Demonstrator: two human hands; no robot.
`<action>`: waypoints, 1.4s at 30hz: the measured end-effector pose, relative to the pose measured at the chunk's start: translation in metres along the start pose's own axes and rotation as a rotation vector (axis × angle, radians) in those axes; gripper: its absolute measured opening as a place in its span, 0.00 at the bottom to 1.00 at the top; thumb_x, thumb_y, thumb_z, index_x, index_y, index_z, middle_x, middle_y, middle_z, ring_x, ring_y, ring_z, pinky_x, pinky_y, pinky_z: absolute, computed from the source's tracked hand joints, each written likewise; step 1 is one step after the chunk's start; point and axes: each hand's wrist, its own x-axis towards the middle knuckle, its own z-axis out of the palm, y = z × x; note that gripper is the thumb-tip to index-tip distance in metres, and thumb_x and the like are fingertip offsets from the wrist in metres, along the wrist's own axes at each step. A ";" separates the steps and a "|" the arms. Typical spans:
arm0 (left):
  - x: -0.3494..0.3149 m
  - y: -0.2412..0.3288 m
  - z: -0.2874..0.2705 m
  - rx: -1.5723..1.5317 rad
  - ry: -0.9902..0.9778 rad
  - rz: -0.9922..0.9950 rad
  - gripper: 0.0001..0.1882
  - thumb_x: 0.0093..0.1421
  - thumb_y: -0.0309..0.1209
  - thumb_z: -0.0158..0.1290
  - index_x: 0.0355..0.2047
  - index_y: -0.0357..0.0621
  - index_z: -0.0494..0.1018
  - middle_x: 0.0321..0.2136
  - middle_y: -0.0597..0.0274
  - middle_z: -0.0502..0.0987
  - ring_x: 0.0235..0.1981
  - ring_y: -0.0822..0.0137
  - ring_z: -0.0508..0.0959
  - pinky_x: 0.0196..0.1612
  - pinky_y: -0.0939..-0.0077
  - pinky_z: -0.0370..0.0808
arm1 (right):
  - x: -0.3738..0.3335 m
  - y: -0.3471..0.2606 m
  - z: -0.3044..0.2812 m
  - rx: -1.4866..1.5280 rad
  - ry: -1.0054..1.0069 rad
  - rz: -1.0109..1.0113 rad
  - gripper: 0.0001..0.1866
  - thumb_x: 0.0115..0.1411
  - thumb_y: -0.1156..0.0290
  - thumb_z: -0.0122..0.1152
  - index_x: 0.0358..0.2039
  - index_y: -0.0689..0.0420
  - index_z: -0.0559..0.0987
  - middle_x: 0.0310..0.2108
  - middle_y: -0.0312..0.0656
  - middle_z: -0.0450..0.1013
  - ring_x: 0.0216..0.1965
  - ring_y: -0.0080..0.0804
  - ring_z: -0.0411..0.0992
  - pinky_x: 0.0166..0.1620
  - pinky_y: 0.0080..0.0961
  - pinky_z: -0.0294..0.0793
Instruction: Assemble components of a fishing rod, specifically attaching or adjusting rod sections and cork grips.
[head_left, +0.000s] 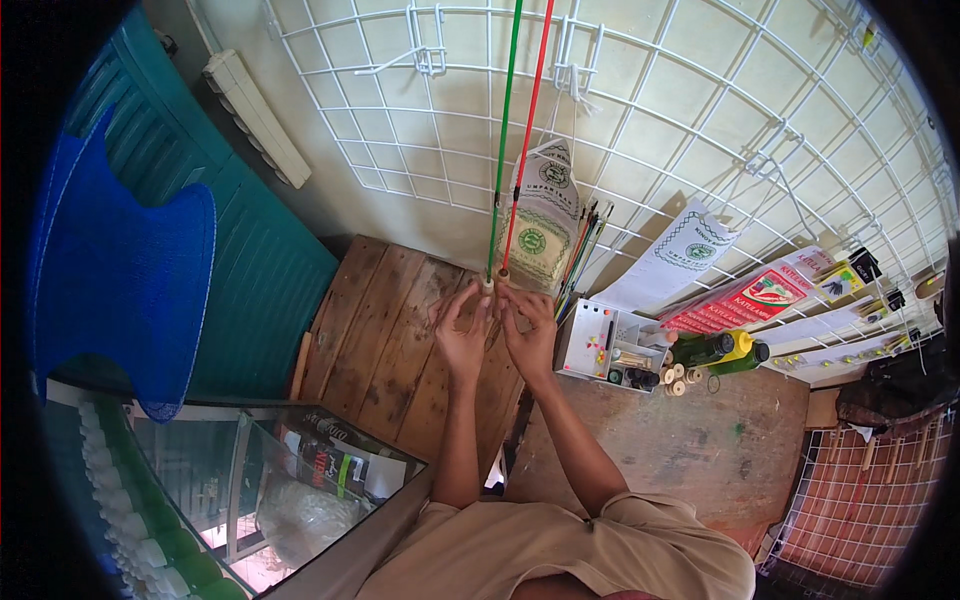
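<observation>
My left hand (463,335) pinches the pale lower end of a thin green rod (505,120) between thumb and fingertips. Close beside it, my right hand (530,335) grips the light brown butt of a thin red rod (530,120). Both rods stand almost upright, side by side, and run out of the top of the view. Each has a dark band partway up. My hands are nearly touching above a brown plank surface (400,340). Behind the rods, a printed packet (537,240) hangs against the wall.
White wire grid (660,50) covers the wall, with packets hanging from it. Right of my hands are a bundle of thin sticks (583,250), a white compartment box (584,342), wooden spools (680,380) and bottles (740,345). A glass case (215,480) and blue chair (125,240) stand left.
</observation>
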 end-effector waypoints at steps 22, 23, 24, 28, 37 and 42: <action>-0.021 0.021 -0.003 0.185 -0.048 0.299 0.18 0.54 0.26 0.59 0.47 0.47 0.72 0.44 0.62 0.72 0.49 0.56 0.67 0.52 0.58 0.64 | -0.017 0.014 -0.044 -0.064 0.048 0.014 0.18 0.53 0.77 0.62 0.46 0.57 0.76 0.43 0.46 0.69 0.49 0.44 0.64 0.53 0.35 0.62; -0.022 0.022 -0.001 0.187 -0.052 0.295 0.18 0.54 0.26 0.59 0.47 0.47 0.72 0.44 0.62 0.72 0.49 0.56 0.67 0.52 0.58 0.64 | -0.017 0.017 -0.047 -0.125 0.076 -0.005 0.17 0.54 0.77 0.61 0.45 0.56 0.76 0.42 0.45 0.70 0.47 0.42 0.64 0.50 0.32 0.65; -0.022 0.022 0.001 0.162 -0.059 0.314 0.16 0.54 0.26 0.58 0.45 0.47 0.73 0.43 0.62 0.73 0.48 0.56 0.68 0.51 0.60 0.65 | -0.015 0.020 -0.050 -0.186 0.104 -0.023 0.15 0.54 0.77 0.61 0.44 0.56 0.77 0.42 0.44 0.71 0.46 0.40 0.65 0.46 0.29 0.68; -0.024 0.038 0.011 0.077 -0.105 0.393 0.11 0.55 0.24 0.56 0.40 0.46 0.75 0.39 0.62 0.75 0.43 0.56 0.71 0.48 0.63 0.68 | -0.010 0.019 -0.069 -0.188 0.130 -0.007 0.14 0.56 0.76 0.60 0.44 0.57 0.76 0.41 0.44 0.72 0.47 0.40 0.67 0.45 0.30 0.69; -0.030 0.042 0.036 0.008 -0.371 0.384 0.13 0.57 0.20 0.50 0.43 0.41 0.75 0.42 0.58 0.77 0.45 0.56 0.74 0.49 0.66 0.70 | -0.014 0.044 -0.090 -0.146 0.155 0.188 0.17 0.56 0.79 0.56 0.48 0.58 0.75 0.44 0.46 0.73 0.40 0.42 0.69 0.43 0.33 0.70; -0.026 0.038 0.046 0.059 -0.468 0.482 0.18 0.55 0.20 0.50 0.48 0.42 0.74 0.46 0.61 0.76 0.45 0.57 0.73 0.51 0.66 0.70 | -0.008 0.061 -0.090 -0.225 0.070 0.197 0.19 0.56 0.80 0.55 0.50 0.63 0.74 0.45 0.49 0.74 0.42 0.47 0.67 0.49 0.36 0.67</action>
